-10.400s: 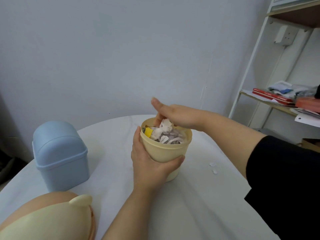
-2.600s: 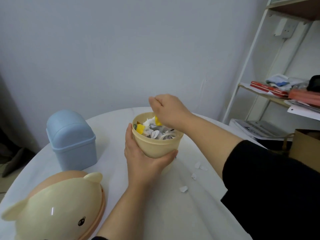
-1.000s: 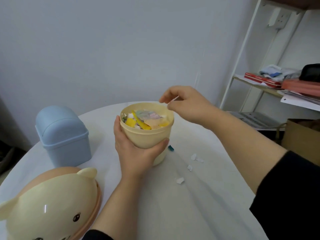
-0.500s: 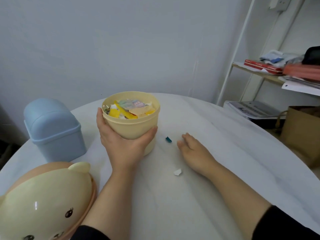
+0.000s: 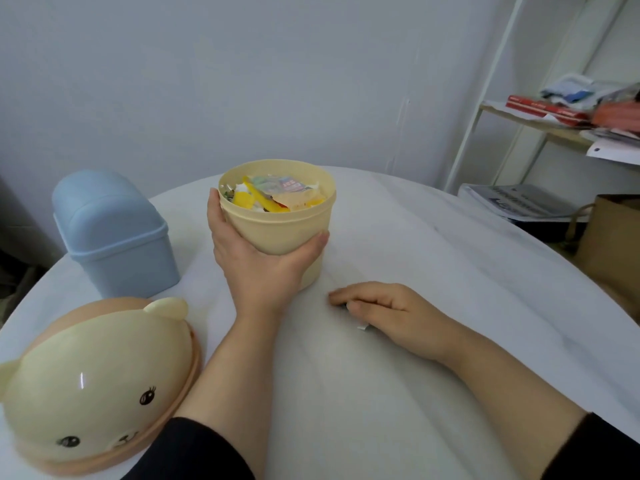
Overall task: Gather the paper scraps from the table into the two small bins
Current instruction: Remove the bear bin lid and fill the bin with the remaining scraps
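1. Down from above the cream bin [image 5: 277, 226] a second ago, the right hand [image 5: 391, 313] now lies on the worktop [image 5: 467, 271], right of the bin and nearer the viewer. Its fingers have drawn in, and the teal and white scraps that lay in the open half a second ago are now covered.
2. Its fingers curl against the surface with the knuckles up. A white scrap [image 5: 363, 328] pokes out from under the hand's near edge. I cannot tell whether this grip has closed on any paper.
3. The left hand [image 5: 263, 271] has its grip closed round the cream bin from the near side, with the fingers on the left wall and the thumb on the right.
4. This bin is round, open-topped, smooth matt plastic with a wider band under its rim. It stands on the worktop, filled almost to the rim with crumpled paper scraps [image 5: 273, 197] in yellow, white and print.
5. Left of the cream bin stands a pale blue bin [image 5: 114, 233], boxy, with its domed lid on. Nearer and further left lies a glossy bear-faced lid [image 5: 90, 375], cream with a peach rim, at the worktop's edge.
6. The worktop is round, white and faintly creased. A broad stretch of it runs right of the cream bin up to the curved edge. Past that edge are a white shelf rack [image 5: 485, 109], a paper stack [image 5: 519, 202] and a brown paper bag [image 5: 616, 244].
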